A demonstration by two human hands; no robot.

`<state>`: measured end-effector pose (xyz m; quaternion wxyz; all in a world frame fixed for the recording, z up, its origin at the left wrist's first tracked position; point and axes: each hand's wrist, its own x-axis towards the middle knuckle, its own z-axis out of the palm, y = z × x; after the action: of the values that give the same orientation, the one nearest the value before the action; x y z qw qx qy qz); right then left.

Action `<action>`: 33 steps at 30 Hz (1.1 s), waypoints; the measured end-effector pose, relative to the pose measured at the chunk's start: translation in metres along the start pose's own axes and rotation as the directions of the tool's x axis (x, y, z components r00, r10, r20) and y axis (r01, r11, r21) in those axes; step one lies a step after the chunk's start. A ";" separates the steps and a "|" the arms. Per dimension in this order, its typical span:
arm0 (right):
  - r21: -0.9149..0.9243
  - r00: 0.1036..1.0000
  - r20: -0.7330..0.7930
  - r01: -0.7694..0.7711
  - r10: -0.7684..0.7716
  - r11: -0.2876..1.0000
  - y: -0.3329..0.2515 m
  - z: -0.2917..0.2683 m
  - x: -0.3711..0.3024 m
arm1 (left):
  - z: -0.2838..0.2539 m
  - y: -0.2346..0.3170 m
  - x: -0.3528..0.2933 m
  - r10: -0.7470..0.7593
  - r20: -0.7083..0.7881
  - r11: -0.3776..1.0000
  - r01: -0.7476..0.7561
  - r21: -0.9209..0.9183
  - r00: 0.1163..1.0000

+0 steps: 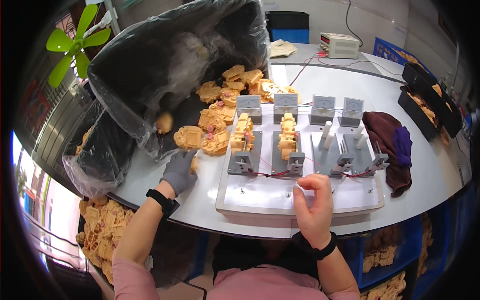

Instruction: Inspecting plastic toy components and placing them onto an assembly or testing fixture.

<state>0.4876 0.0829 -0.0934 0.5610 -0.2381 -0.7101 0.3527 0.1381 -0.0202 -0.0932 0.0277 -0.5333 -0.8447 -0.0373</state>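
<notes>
parts (288, 135) sit on 2 of 4 stands (324, 159), pile (211, 120) left to do; gloved l hand (179, 173) half-curled by 1, r hand (315, 200) loosely bent, can't tell either's hold.

a workshop — metered fixture (265, 194), power supply (345, 46), heaped yellow parts (211, 120)

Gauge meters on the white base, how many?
4, along the far side of the white base: leftmost meter and second meter behind the mounted yellow parts, third meter and rightmost meter behind the pegged plates.
</notes>
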 end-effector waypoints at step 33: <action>0.540 0.779 0.523 -0.617 0.346 0.572 -0.040 -0.060 0.012 | -0.091 0.183 -0.069 0.380 0.287 -0.061 0.334 -0.941 0.879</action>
<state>0.5443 0.0805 -0.0479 0.3466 -0.1316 -0.5223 0.7680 0.3332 -0.0123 -0.0021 -0.5771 -0.3858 -0.5103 -0.5077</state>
